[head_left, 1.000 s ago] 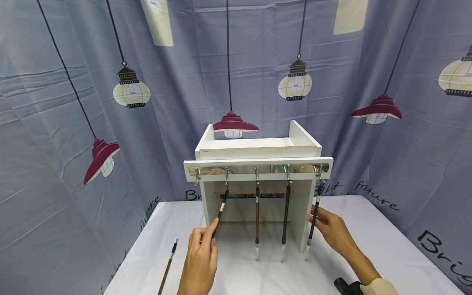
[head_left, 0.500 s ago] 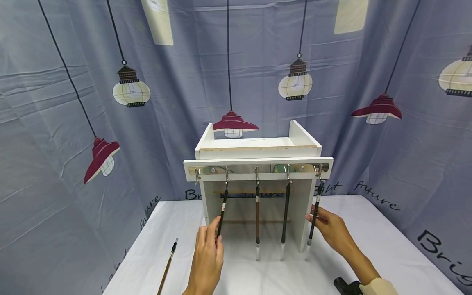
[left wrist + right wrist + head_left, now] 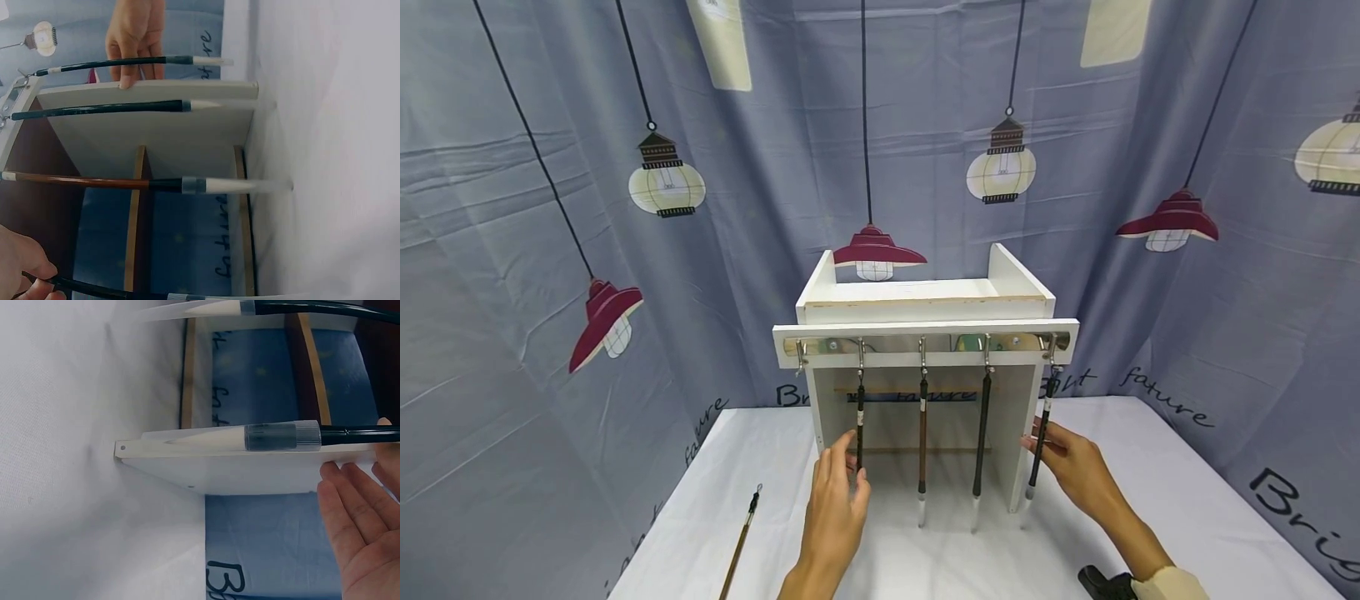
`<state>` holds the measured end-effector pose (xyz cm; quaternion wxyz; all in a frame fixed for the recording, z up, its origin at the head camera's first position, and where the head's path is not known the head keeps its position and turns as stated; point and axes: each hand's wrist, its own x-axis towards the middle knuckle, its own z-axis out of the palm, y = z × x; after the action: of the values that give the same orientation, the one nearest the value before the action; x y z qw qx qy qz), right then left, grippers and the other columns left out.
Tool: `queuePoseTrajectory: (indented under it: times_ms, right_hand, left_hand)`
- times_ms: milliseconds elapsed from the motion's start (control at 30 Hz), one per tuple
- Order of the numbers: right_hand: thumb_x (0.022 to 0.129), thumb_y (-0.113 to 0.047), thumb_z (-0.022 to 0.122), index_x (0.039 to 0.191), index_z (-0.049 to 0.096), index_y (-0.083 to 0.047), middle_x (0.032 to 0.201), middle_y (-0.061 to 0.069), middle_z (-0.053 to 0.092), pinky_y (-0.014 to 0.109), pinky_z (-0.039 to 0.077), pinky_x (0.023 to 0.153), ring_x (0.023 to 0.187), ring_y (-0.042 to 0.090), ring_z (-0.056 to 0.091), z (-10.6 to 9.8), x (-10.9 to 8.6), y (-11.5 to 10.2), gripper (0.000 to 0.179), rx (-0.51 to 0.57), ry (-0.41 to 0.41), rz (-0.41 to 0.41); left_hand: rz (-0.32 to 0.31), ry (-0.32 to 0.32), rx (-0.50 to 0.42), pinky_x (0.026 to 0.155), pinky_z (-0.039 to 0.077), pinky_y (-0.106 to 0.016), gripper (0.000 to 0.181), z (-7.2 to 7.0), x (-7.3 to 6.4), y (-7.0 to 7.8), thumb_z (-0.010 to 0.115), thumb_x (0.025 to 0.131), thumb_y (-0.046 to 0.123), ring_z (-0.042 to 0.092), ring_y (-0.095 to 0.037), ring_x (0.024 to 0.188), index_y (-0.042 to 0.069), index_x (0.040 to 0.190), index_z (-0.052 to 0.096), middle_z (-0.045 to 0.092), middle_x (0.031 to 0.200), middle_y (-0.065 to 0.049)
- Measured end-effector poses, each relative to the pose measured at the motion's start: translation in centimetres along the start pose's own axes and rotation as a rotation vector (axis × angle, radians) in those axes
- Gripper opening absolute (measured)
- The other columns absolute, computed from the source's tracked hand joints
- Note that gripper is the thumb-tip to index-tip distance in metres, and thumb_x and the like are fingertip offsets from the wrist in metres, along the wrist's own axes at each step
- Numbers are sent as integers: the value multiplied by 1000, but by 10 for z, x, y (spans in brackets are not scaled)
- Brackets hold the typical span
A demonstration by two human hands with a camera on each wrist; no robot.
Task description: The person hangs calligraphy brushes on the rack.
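A white wooden shelf unit (image 3: 925, 315) stands on the table, with metal hooks along its front rail. From the hooks several ink brushes hang tip down, with clear caps over their bristles. My left hand (image 3: 835, 517) pinches the handle of the leftmost hanging brush (image 3: 861, 412) between thumb and fingers; the brush hangs nearly upright, its lower end hidden behind the hand. On the other side, my right hand (image 3: 1078, 471) holds the shelf's right side panel (image 3: 250, 472), thumb at the front edge and fingers along the outer face. The rightmost brush (image 3: 281, 436) hangs in front of that panel.
Another brush (image 3: 741, 546) with a brown handle lies on the white tablecloth at the left. Two more hang between my hands, a brown brush (image 3: 922, 433) and a black brush (image 3: 982, 433). A lamp-print curtain (image 3: 760, 167) closes off the back and sides.
My left hand has moved up and to the right with the leftmost brush's handle, which has swung from a slant to nearly upright. The right hand stays at the side panel.
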<state>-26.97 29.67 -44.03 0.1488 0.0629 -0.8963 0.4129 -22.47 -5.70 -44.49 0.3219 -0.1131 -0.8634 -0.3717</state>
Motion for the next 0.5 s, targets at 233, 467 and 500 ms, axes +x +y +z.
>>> queuePoseTrajectory:
  times_ms: [233,467,500]
  right_hand:
    - [106,-34,66,148,54,8,140,31,63,62,54,103,125,48,66,0,0,0,61,-3,-13,17]
    - [105,-34,67,143,60,5,133,29,68,63,55,100,120,47,69,1,0,2,55,10,12,-14]
    - [105,-34,67,143,61,5,133,29,68,62,55,100,120,47,69,1,0,2,55,8,13,-15]
  left_hand:
    - [-30,-37,-11,71,52,-28,52,9,5,-1,70,95,-3,54,-15,94,3,145,54,59,104,0]
    - [-43,-58,-7,74,53,-31,51,16,10,-1,71,94,-1,55,-16,93,0,143,55,59,102,-1]
    - [-46,-61,-7,74,53,-30,52,17,11,-1,71,94,-1,55,-16,93,0,143,55,59,102,-2]
